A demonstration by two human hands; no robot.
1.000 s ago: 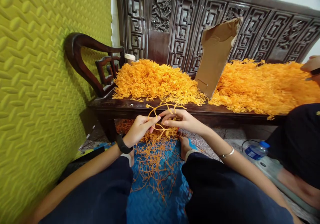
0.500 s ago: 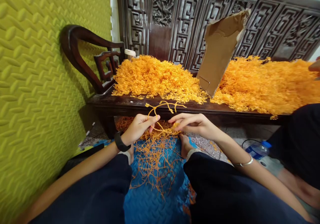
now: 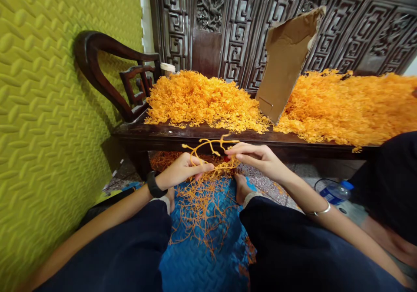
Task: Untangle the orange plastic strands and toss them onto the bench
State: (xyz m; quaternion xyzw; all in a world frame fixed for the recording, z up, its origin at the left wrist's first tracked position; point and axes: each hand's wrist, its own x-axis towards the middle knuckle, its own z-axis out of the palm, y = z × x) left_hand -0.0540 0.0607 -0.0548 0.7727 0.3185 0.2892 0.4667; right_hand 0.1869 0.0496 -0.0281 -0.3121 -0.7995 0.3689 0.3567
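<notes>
My left hand (image 3: 182,170) and my right hand (image 3: 257,156) both pinch an orange plastic branched frame (image 3: 210,151), held just below the front edge of a dark wooden bench (image 3: 156,136). The left hand grips its lower stem and wears a black wrist band. Fingertips of the right hand close on a small orange piece at the frame's right side. Under the hands, a heap of bare orange stems (image 3: 202,207) lies on a blue quilted mat (image 3: 198,266) between my knees.
Two big piles of small orange pieces (image 3: 202,99) (image 3: 345,105) cover the bench seat, split by a leaning cardboard sheet (image 3: 283,62). A yellow-green padded wall (image 3: 55,109) stands left. Another person in dark clothes (image 3: 387,183) sits right, beside a water bottle (image 3: 335,193).
The frame has turned in my hands and its loop now points up and right. My right hand has lifted slightly towards the bench edge. The view has shifted a little.
</notes>
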